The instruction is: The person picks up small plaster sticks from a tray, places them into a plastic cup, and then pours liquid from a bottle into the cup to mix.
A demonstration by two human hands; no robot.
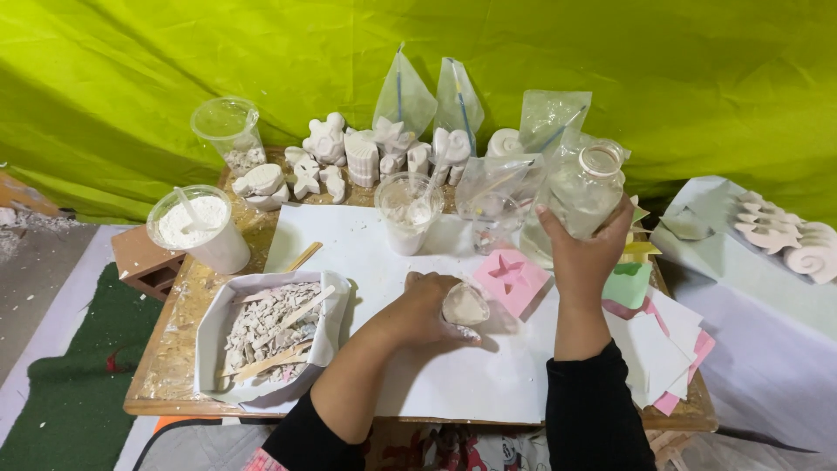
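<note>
My right hand [586,255] grips a clear glass bottle [586,187] with an open mouth, held tilted above the right side of the table. My left hand [427,307] rests on the white paper sheet [453,384] and holds a small clear cup [465,306] with white material in it. A pink square mould [512,278] with a star-like cavity lies just right of that cup, between my two hands. Behind them stands a clear plastic cup [408,212] holding white paste and a spoon.
A white tub of powder [200,228] with a spoon stands at the left. A white tray [218,324] holds plaster rubble and wooden sticks. White plaster figures [359,157] and clear bags [403,96] line the back. Paper stacks [664,344] lie at the right, more plaster shapes [785,237] beyond.
</note>
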